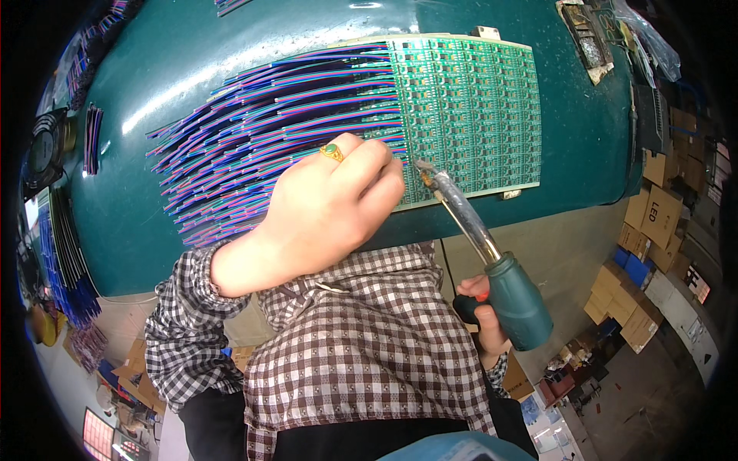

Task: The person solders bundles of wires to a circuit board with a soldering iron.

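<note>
Left hand (330, 198) curled over thin wires (231, 142); right hand (490, 329) closed around a soldering iron (467, 219).
What the left fingertips grip is hidden. The wires look light and bendy, best pinched near their ends; the soldering iron, probably hot-tipped, wants holding by its handle (520, 303); the circuit board (473, 115) on the green table (588, 146) seems stiff, fragile, best held by its edges.

Right hand (490, 332) holds a soldering iron (521, 301) over circuit boards (478, 107).
</note>
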Demonstrator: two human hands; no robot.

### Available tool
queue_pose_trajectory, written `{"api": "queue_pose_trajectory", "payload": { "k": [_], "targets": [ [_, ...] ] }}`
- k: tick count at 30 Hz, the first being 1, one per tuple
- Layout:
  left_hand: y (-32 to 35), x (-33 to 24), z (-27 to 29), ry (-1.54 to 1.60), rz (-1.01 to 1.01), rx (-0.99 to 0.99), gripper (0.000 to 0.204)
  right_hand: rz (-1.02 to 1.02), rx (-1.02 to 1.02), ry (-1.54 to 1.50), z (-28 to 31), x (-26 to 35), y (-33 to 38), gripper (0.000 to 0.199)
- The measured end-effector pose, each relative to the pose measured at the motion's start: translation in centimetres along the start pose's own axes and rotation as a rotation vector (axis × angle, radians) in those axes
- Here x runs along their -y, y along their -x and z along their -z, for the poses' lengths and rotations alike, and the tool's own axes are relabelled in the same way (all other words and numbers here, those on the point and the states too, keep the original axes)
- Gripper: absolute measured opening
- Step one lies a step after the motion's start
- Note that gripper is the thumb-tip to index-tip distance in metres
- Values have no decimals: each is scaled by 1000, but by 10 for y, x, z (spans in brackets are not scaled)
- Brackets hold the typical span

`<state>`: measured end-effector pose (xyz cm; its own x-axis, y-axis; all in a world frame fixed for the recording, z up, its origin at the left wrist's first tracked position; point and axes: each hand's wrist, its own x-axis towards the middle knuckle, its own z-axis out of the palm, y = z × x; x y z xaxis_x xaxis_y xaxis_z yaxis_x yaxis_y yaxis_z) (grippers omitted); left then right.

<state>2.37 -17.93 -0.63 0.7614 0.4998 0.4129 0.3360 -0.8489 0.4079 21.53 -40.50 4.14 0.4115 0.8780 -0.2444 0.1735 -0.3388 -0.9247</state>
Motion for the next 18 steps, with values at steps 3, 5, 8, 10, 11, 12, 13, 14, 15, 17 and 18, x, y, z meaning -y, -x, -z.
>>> {"api": "queue_pose_trajectory", "payload": {
  "k": [3, 5, 8, 10, 11, 12, 13, 14, 15, 17, 18],
  "targets": [
    [0, 1, -2, 8, -16, -53, 15, 16, -14, -57, -2, -3, 1, 58],
    [-1, 1, 0, 28, -16, -52, 15, 2, -58, -153, -5, -4, 2, 60],
    [-1, 0, 8, 80, 32, 47, 28, 6, -40, -137, -5, -5, 1, 61],
    [-1, 1, 9, 86, 36, 62, 29, 6, -39, -130, -4, -6, 2, 62],
    [-2, 1, 9, 86, 35, 63, 29, 6, -38, -124, -4, -6, 2, 62],
    [-2, 3, 9, 90, 23, 58, 29, 5, -39, -124, -5, -7, 2, 62],
    [-2, 3, 9, 93, 12, 54, 30, 1, -44, -130, -5, -7, 2, 62],
    [-2, 4, 9, 93, 13, 54, 30, -3, -50, -135, -5, -7, 2, 62],
    [-2, 5, 9, 106, 12, 54, 30, -4, -49, -136, -5, -7, 2, 62],
    [-3, 4, 9, 122, 6, 53, 31, -12, -62, -148, -5, -6, 4, 63],
    [-3, 3, 9, 104, -1, 58, 31, -12, -65, -148, -5, -7, 5, 63]
  ]
}}
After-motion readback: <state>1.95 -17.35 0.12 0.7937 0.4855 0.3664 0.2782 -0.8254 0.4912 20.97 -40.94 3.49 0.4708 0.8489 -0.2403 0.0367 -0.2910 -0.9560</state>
